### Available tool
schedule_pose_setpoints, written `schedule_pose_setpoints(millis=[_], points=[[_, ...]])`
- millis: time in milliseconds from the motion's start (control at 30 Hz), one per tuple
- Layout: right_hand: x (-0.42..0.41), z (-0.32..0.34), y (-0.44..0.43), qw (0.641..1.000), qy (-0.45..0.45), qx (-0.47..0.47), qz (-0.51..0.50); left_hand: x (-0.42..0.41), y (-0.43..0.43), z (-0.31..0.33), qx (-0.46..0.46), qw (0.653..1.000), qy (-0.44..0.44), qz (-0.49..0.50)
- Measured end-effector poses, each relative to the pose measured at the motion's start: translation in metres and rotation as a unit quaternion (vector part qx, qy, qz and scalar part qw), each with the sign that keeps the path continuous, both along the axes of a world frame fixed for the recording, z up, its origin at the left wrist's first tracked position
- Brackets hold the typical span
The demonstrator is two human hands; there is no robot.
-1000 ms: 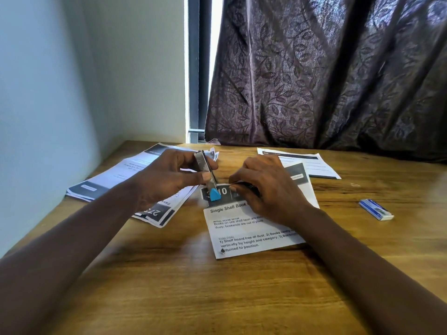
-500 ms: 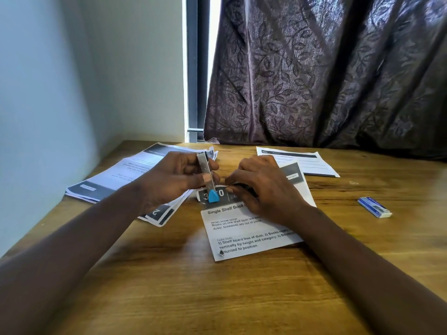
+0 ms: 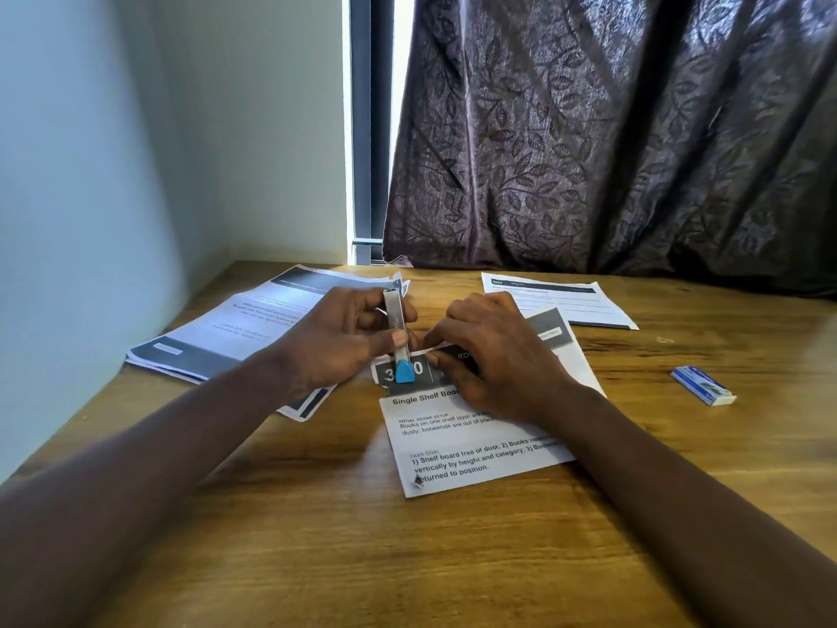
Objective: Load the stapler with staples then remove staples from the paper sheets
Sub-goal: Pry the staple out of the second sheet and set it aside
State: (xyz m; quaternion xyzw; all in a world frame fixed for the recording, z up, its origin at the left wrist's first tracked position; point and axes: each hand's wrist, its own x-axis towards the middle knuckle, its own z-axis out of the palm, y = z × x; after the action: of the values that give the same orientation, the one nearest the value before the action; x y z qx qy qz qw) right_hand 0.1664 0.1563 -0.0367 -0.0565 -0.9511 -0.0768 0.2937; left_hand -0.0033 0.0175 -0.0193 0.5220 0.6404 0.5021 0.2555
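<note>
Gripping a slim silver metal stapler with a blue plastic tip (image 3: 398, 337), the left hand (image 3: 344, 342) has its fingers curled round the upper body and its thumb pressed along the side, so the tool stands nearly upright with the blue end down on the dark header band of a printed white paper sheet (image 3: 462, 437). That sheet lies flat on the brown wooden table (image 3: 317, 537), its bold heading and lines of text facing the person, with a small dark mark at its near left corner. The right hand (image 3: 493, 355) lies on the top part of the same sheet, fingers bent and pressed together at the upper edge just beside the stapler's tip; whether they pinch the paper or only hold it down cannot be told. A loose stack of printed papers (image 3: 235, 328) lies to the left, partly under the left wrist. Another single printed page (image 3: 566, 301) lies farther back on the right, near a dark leaf-patterned curtain (image 3: 611, 129). A small blue and white staple box (image 3: 703, 385) lies well apart at the right.
</note>
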Motion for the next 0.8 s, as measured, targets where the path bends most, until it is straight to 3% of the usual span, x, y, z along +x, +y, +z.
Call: schedule_pose_setpoints(millis=[133,300,433,567,800], points=[[0.000,0.000,0.000,1.000,0.005,-0.013,0.003,0.000,0.000,-0.001,0.012,1.000,-0.021,0.019],[0.001,-0.001,0.003,0.999,0.017,-0.037,-0.003,-0.006,0.001,0.002,0.065,0.991,-0.111,0.043],[0.002,-0.001,0.006,0.998,0.038,-0.048,0.000,-0.011,0.000,0.001,0.024,0.988,0.088,0.122],[0.003,0.000,0.007,0.996,0.054,-0.069,-0.007,-0.014,-0.004,-0.002,-0.068,0.945,0.271,0.169],[0.007,0.005,0.010,0.992,0.078,-0.094,-0.016,0.001,-0.008,0.004,-0.184,0.879,0.418,0.135]])
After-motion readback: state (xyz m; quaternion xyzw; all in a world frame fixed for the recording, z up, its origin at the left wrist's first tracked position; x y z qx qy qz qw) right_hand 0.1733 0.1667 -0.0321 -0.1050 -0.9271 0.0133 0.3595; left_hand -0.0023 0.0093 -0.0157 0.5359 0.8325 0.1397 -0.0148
